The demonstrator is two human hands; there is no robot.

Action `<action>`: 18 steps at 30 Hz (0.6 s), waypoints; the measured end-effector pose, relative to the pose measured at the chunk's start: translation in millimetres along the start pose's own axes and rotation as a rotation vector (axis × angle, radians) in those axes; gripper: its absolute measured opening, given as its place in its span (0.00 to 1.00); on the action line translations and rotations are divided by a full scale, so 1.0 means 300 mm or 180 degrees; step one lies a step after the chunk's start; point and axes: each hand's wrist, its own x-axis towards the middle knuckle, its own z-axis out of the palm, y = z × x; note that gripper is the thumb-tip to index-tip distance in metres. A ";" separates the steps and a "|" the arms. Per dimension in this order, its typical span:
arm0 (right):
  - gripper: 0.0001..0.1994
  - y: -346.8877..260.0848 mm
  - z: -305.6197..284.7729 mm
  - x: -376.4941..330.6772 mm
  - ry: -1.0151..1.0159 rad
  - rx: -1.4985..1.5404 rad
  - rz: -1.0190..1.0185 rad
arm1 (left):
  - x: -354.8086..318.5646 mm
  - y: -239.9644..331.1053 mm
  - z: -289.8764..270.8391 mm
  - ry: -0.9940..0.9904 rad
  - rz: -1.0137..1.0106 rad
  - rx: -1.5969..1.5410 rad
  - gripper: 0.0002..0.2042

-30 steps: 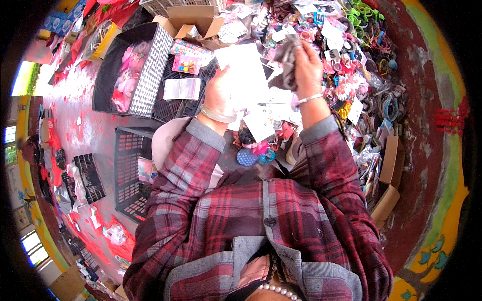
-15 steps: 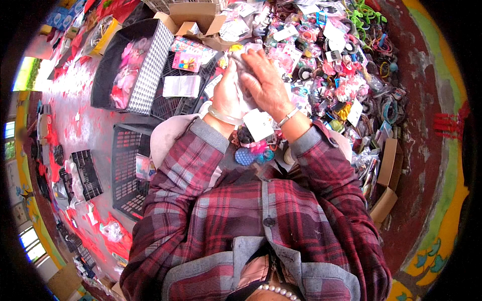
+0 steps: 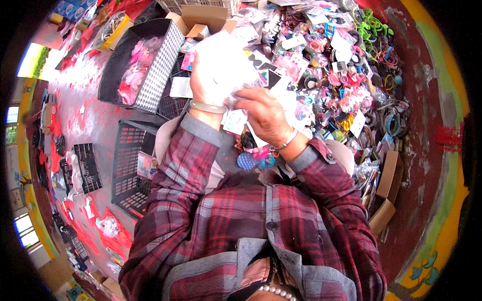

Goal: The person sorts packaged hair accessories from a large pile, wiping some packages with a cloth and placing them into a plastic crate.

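Observation:
My left hand (image 3: 202,89) is raised above the pile, its fingers mostly hidden behind a glaring white, sheet-like piece (image 3: 226,60) that it holds up. Whether that piece is paper, card or a plastic bag is lost in the glare. At its lower right edge, my right hand (image 3: 268,114) has its fingers bent in a pinch, with a greyish crumpled bit, apparently plastic, at the fingertips. Just below the hands lie white cards (image 3: 235,121) and hair ties with a blue dotted ball (image 3: 246,160). Dark-patterned cards (image 3: 271,77) stick out beside the white piece.
A large pile of packaged hair accessories (image 3: 346,90) spreads to the right, with green hair ties (image 3: 374,25) at its far end. A houndstooth-sided box (image 3: 163,65) holds pink pieces. A black plastic crate (image 3: 131,165) stands left; cardboard boxes (image 3: 389,175) edge the pile.
My hands were close together over a crumpled whitish piece. Now my left hand has moved left with the white piece raised and spread, while my right hand has dropped to its lower edge.

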 end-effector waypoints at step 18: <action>0.08 -0.066 -0.050 -0.015 0.0621 0.3846 0.3473 | -0.232 0.026 0.120 0.0128 0.0601 0.1036 0.23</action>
